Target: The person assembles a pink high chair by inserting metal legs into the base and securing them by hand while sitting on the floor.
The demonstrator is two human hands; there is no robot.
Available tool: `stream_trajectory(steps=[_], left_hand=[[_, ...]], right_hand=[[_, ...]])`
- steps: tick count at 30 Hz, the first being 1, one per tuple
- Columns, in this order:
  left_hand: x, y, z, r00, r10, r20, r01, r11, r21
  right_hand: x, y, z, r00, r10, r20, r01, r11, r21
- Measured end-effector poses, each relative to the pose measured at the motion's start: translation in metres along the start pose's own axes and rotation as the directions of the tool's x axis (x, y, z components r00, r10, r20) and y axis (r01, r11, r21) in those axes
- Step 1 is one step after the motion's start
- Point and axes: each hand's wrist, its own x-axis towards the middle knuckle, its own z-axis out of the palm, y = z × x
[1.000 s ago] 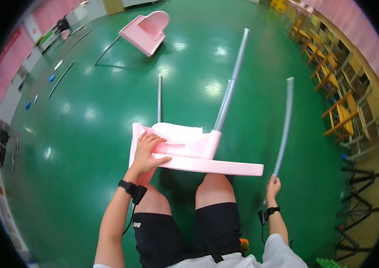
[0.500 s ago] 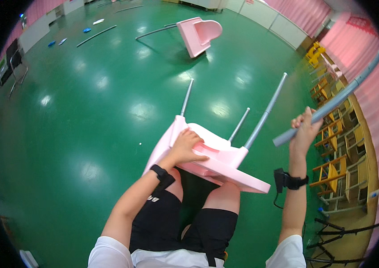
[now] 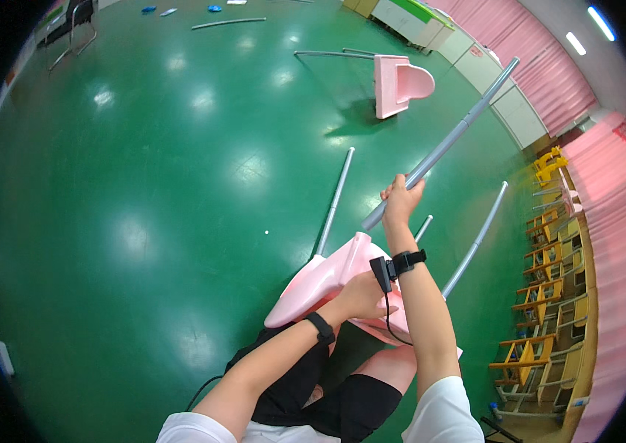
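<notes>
A pink molded plastic seat (image 3: 313,288) rests upturned across my knees, and three thin grey tubular legs point away from it. My left hand (image 3: 361,297) holds the seat at its near side; some of its fingers are hidden behind the right wrist and its strap. Over the seat's far side, my right hand (image 3: 401,203) is wrapped round the lower part of a long grey tube (image 3: 464,122). The tube slants up and to the right, its lower end just above the seat and apart from it.
On the green floor ahead lies a second pink seat (image 3: 387,87) with grey legs attached. Another grey tube (image 3: 228,23) lies at the far left, near blue and white slippers (image 3: 214,9). Wooden chairs (image 3: 525,356) line the right wall; a black chair (image 3: 70,29) stands far left.
My right hand has brought the tube leftward, from beside the seat to over its far side. The seat has tilted under my left hand, and the view has turned.
</notes>
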Motion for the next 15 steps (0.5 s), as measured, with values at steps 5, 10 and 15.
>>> stream_trajectory(steps=[5, 10, 15], left_hand=[[0.011, 0.009, -0.007, 0.992, -0.071, 0.103, 0.071, 0.997, 0.001], [0.006, 0.002, -0.006, 1.000, -0.021, 0.016, 0.021, 1.000, -0.002], [0.006, -0.001, 0.000, 0.996, 0.054, -0.066, -0.051, 0.998, 0.042]], right_hand=[[0.026, 0.038, -0.015, 0.996, 0.084, 0.033, -0.076, 0.980, -0.185], [0.021, 0.045, -0.012, 0.984, 0.170, 0.051, -0.148, 0.947, -0.284], [0.022, 0.050, -0.017, 0.994, 0.101, 0.032, -0.078, 0.906, -0.416]])
